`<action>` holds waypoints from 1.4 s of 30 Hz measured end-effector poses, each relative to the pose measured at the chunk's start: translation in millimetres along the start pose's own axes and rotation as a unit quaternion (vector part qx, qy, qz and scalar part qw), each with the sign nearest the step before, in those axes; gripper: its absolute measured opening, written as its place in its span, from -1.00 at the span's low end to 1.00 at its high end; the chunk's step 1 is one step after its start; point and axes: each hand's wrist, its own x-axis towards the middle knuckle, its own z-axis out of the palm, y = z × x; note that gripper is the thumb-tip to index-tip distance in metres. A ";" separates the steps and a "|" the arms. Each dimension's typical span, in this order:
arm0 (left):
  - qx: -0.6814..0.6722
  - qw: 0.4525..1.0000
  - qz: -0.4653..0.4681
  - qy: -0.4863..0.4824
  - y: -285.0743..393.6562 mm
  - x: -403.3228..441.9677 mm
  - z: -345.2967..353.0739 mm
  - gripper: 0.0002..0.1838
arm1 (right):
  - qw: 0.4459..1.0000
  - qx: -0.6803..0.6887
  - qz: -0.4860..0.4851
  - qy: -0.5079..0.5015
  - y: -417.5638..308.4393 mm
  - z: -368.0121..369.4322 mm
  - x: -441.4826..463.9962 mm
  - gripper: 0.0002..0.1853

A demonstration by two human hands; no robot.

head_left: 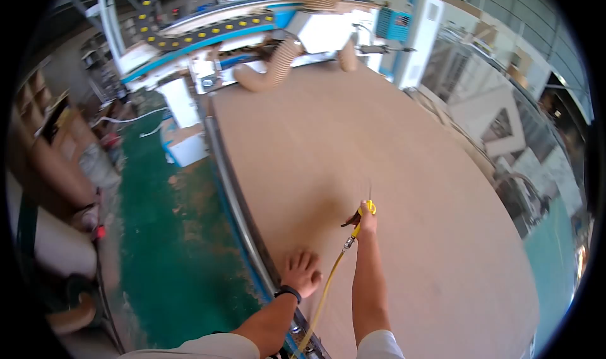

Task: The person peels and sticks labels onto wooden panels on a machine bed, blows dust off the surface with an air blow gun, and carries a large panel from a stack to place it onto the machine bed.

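Observation:
A yellow air blow gun [357, 227] with a thin nozzle pointing away is gripped in my right hand [365, 217], above a large brown board [391, 151]. From the gun's lower end a yellow hose [325, 294] runs back toward me. My left hand [301, 273] is at the board's left edge, palm down with its fingers spread, and holds nothing. A dark band [288, 292] circles the left wrist.
A machine gantry [319, 32] with ribbed hoses [281, 65] spans the board's far end. A metal rail [235, 198] follows its left edge, beside green floor [158, 233]. Panels and frames [492, 116] stand at the right.

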 end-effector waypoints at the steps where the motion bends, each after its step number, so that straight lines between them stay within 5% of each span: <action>1: 0.009 1.000 -0.019 0.007 -3.9 -0.6 0.1 -0.32 | 1.000 0.008 0.002 0.005 -4.8 20.3 -10.0 -0.54; 5: 0.001 0.999 0.016 0.036 2.1 -3.0 7.3 -0.36 | 0.999 -0.016 0.041 -0.022 41.1 56.0 -17.8 -0.58; 8: 0.016 1.000 0.008 0.024 -1.9 -3.7 10.2 -0.35 | 0.983 -0.097 0.062 -0.140 47.0 42.3 -72.8 -0.62; 13: 0.022 1.000 -0.004 0.013 0.6 -7.7 7.4 -0.31 | 0.974 -0.132 0.055 -0.178 61.1 -11.1 -159.2 -0.64; 17: -0.014 0.999 -0.001 0.042 3.7 -7.5 2.6 -0.32 | 0.976 -0.157 0.088 -0.119 76.0 -67.7 -216.5 -0.64; 24: -0.025 0.997 0.007 0.068 5.9 -6.7 3.5 -0.38 | 0.996 -0.008 0.045 0.082 102.0 -113.3 -316.2 -0.69; 27: 0.009 0.997 0.001 0.073 8.4 -9.2 3.6 -0.42 | 0.993 -0.063 0.094 -0.016 136.0 -140.4 -381.4 -0.67; 32: 0.060 0.995 0.019 0.076 14.6 -19.6 0.8 -0.43 | 0.988 -0.048 0.102 0.108 179.7 -155.7 -530.1 -0.69; 37: 0.097 0.987 0.020 -0.129 24.5 -36.3 -47.5 -0.16 | 0.980 -0.129 0.066 0.139 194.1 -114.7 -657.7 -0.50; 38: 0.044 0.982 0.084 -0.164 10.6 -28.4 -44.5 -0.17 | 0.976 -0.142 0.067 0.148 201.2 -104.1 -677.3 -0.48; 40: -0.355 0.906 0.123 -0.195 -26.9 36.9 65.0 -0.34 | 0.972 -0.129 0.049 0.192 223.2 -90.4 -705.1 -0.50; 41: -0.491 0.833 0.136 -0.216 -15.6 33.1 70.8 -0.42 | 0.969 -0.153 0.049 0.187 233.6 -80.3 -722.0 -0.51; 42: -0.521 0.816 0.142 -0.205 12.1 -1.0 58.1 -0.45 | 0.967 -0.129 0.042 0.217 235.9 -72.6 -738.2 -0.51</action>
